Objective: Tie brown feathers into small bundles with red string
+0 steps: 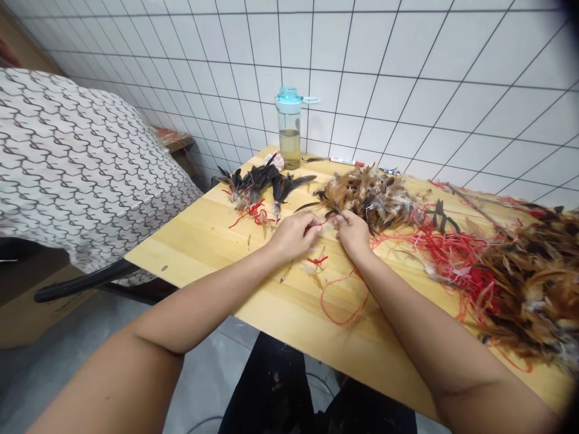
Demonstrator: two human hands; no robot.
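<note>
On a light wooden table (203, 241), my left hand (294, 235) and my right hand (353, 232) meet close together, both with fingers curled. A thin red thread (322, 224) runs between their fingertips. My right hand also touches the near edge of a brown feather pile (371, 196). A loose loop of red thread (344, 301) lies on the table below my hands. A bundle of dark feathers tied with red thread (257, 184) rests to the left, beyond my left hand.
A clear bottle with a teal lid (289, 129) stands by the tiled wall. A marker (346, 161) lies behind the pile. A big heap of brown feathers and tangled red thread (520, 271) fills the right. A person in a patterned top (67, 169) sits left.
</note>
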